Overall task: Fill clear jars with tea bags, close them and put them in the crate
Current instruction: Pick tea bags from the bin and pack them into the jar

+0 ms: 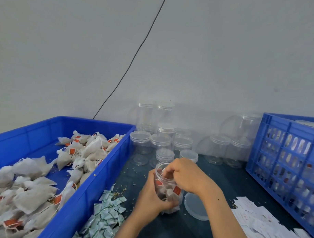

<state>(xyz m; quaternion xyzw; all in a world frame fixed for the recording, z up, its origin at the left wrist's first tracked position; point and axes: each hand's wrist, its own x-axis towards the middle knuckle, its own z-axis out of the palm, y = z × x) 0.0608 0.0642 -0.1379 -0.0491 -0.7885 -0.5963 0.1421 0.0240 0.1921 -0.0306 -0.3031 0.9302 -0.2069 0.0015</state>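
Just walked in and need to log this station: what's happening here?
A person is packing tea bags into a clear jar. The left hand grips the jar on the table while the right hand pushes bags in through its mouth. Its lid lies beside it. Loose tea bags fill the blue tub; the blue crate stands at right.

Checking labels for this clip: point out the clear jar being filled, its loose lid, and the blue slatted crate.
Clear plastic jar being filled (165,188), head view, side wall.
Loose clear round lid (196,206), head view, flat top.
Blue slatted plastic crate (283,150), head view, near wall.
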